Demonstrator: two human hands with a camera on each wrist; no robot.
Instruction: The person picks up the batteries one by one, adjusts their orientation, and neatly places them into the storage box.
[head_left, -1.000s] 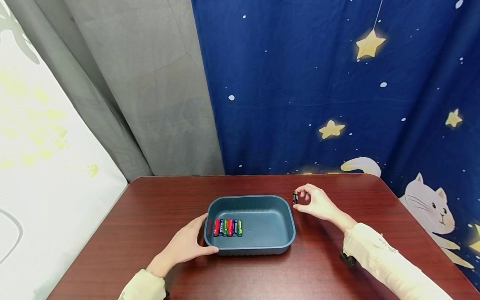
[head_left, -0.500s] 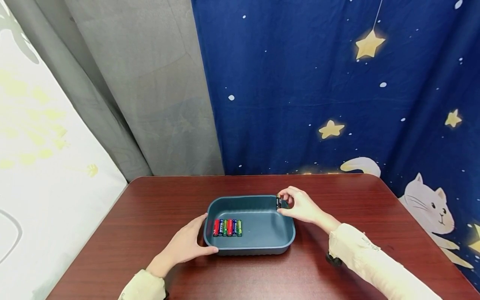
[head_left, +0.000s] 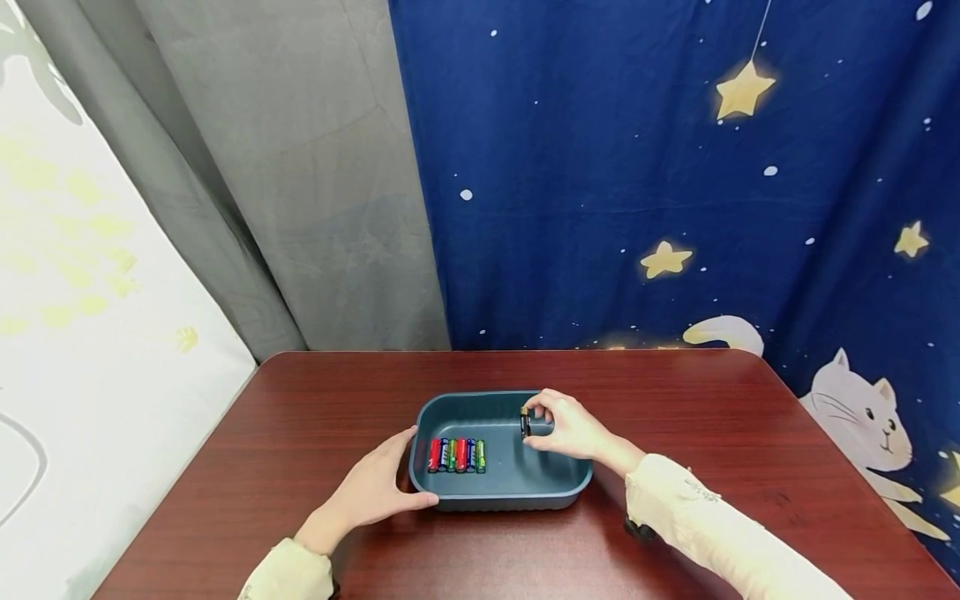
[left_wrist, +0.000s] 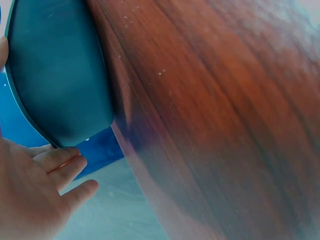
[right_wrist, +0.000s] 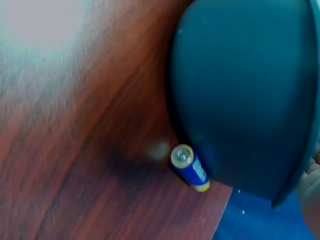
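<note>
In the head view, my right hand point(head_left: 576, 429) pinches a black battery point(head_left: 525, 423) with a gold end, upright over the inside of the blue-grey plastic bin point(head_left: 517, 502). Thumb and fingers hold it near its two ends. Inside the bin at the left, a row of red, blue and green batteries point(head_left: 461, 456) lies side by side. My left hand point(head_left: 375, 483) rests against the bin's left end, thumb at the front rim, fingers toward the back. The left wrist view shows its extended fingers point(left_wrist: 62, 162) touching the bin's outer wall point(left_wrist: 60, 75).
A blue battery point(right_wrist: 191, 169) with yellow ends stands tilted or lies on the brown table point(right_wrist: 100, 175), close beside the bin's outer wall in the right wrist view. I cannot make it out in the head view. Curtains point(head_left: 555, 208) hang behind the table's far edge.
My right hand has carried the black battery leftward from beside the bin, over its right rim, to above the inside. The left hand and the row of batteries have stayed put.
</note>
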